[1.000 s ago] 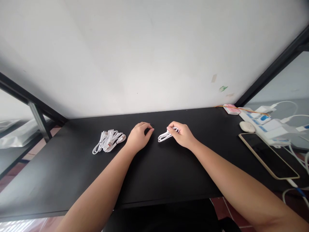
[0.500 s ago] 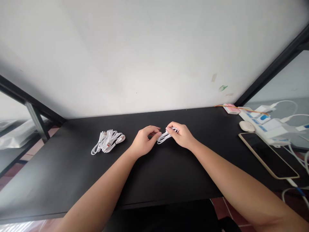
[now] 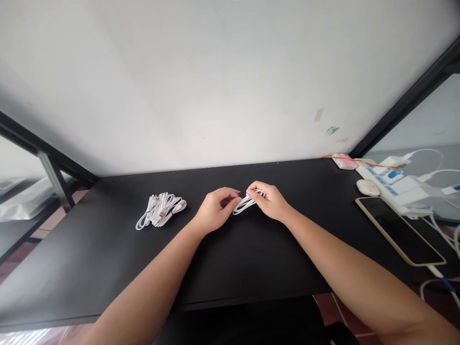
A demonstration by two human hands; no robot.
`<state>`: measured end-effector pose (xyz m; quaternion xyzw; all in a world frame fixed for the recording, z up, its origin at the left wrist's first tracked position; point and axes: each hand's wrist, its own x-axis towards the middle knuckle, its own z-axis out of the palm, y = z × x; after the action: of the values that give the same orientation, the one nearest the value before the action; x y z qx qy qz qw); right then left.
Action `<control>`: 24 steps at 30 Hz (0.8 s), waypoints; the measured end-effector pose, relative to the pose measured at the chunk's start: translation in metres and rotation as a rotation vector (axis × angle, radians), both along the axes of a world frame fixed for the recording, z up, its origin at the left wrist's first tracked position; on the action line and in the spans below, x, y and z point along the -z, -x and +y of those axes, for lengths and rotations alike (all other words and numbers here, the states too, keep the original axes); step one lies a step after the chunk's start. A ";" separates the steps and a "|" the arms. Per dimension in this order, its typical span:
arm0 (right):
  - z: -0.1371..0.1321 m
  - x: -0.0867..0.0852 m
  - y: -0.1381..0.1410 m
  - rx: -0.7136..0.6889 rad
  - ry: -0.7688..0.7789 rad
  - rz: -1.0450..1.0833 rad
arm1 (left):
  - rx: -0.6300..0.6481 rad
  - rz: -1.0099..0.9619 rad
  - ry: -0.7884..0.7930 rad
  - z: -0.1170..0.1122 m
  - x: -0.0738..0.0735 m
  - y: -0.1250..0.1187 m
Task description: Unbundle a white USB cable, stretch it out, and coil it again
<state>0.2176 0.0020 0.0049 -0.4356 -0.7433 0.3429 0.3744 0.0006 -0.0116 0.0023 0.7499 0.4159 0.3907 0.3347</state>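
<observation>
My right hand (image 3: pixel 271 201) grips a small coiled white cable (image 3: pixel 241 205) at the middle of the black table (image 3: pixel 230 258). My left hand (image 3: pixel 215 209) is right beside it, fingertips pinched at the coil's near end; a tiny dark item shows at those fingertips, too small to identify. A pile of several bundled white cables (image 3: pixel 161 210) with red-marked plugs lies on the table to the left of my left hand.
At the right edge lie a phone (image 3: pixel 399 231) face up on a charging lead, a white power strip (image 3: pixel 393 184) with plugs and white cables, a white mouse (image 3: pixel 367 188) and a small pink packet (image 3: pixel 344 161). A white wall rises behind the table.
My left hand left the table spot beside the cable pile and moved right to meet the coiled cable held by my right hand. The right hand barely moved.
</observation>
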 end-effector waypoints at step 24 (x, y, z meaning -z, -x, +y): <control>0.001 0.000 0.000 -0.019 0.097 0.094 | -0.034 -0.086 0.030 -0.001 0.000 -0.002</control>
<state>0.2176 0.0030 0.0045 -0.4297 -0.7114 0.4021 0.3842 0.0026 -0.0125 0.0021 0.7201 0.4199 0.4219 0.3567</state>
